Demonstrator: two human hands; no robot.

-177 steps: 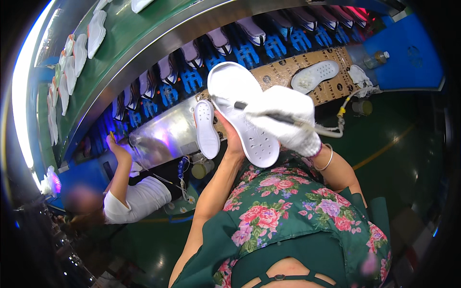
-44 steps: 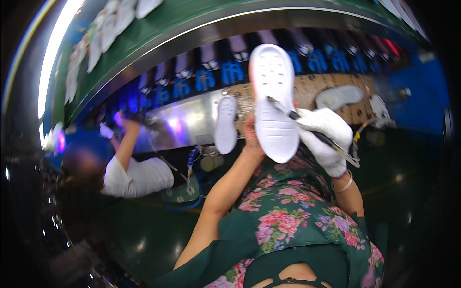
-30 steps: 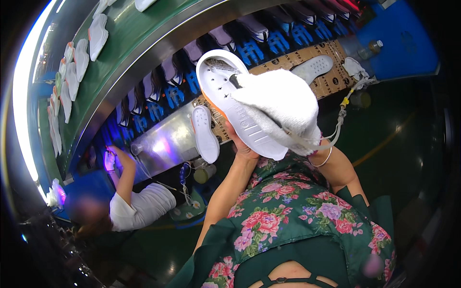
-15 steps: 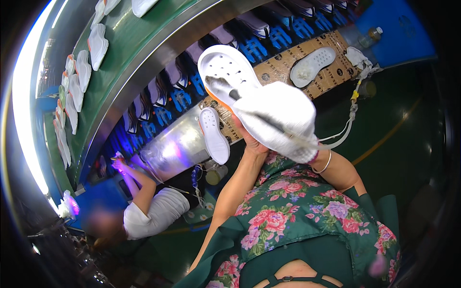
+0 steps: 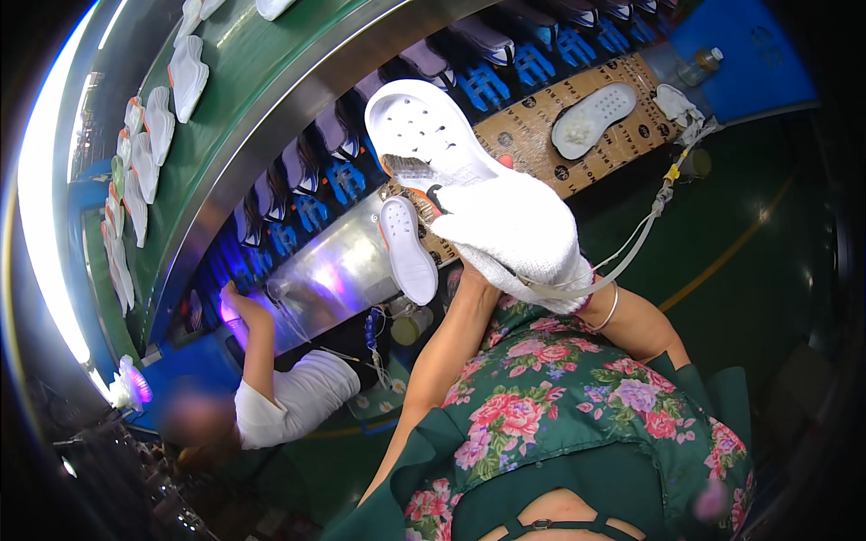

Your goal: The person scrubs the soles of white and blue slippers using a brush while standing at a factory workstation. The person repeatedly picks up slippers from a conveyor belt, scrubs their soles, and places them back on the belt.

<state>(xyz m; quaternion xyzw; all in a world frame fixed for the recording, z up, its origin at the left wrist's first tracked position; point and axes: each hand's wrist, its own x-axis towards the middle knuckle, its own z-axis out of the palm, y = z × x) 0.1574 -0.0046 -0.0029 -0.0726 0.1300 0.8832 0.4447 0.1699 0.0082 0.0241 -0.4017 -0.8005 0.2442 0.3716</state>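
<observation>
I hold a white perforated shoe sole (image 5: 424, 135) up in front of me, its underside toward the camera. My left hand (image 5: 466, 278) supports it from below and is mostly hidden behind the sole and the glove. My right hand (image 5: 519, 234) wears a white fabric glove and grips a small brush (image 5: 410, 169), whose bristles rest on the middle of the sole. A pale cord (image 5: 645, 230) hangs from my right wrist.
A second white sole (image 5: 408, 251) lies by a purple-lit metal box (image 5: 329, 270), and another (image 5: 594, 120) lies on brown cardboard. Blue holders (image 5: 487, 79) line a green conveyor (image 5: 253, 63) carrying white soles. A co-worker in a white shirt (image 5: 293, 397) reaches into the box at left.
The brush has shifted along the sole toward its middle, with the sole tilting slightly in my hands. The co-worker's arm still reaches to the lit box.
</observation>
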